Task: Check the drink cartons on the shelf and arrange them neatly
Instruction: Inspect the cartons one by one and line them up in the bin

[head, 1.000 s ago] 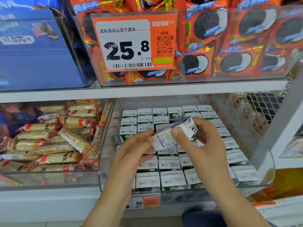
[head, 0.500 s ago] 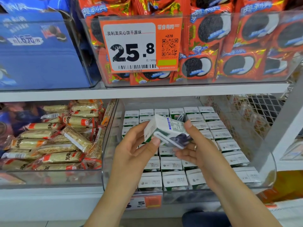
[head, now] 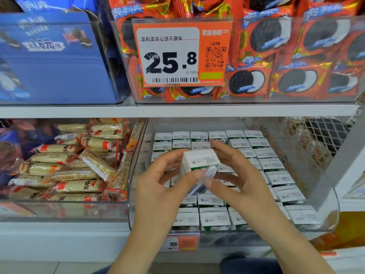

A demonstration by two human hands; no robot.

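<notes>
One drink carton is held clear of the stock, above the middle of the clear bin on the lower shelf. The left hand has its grip closed on the carton's left and lower edge, thumb on the near face. The right hand has its grip closed on the right side, fingers reaching over the far edge and thumb below. The carton's white top panel faces the camera; its print is too blurred to read. In the bin, the remaining cartons stand upright in rows, tops level, touching their neighbours. The rows to the right and at the front appear orderly. The area directly beneath the hands is hidden, so any gap there cannot be confirmed. Judged status: inspection of one carton is in progress. Remaining work is likely to return this carton to a row and check the others.
</notes>
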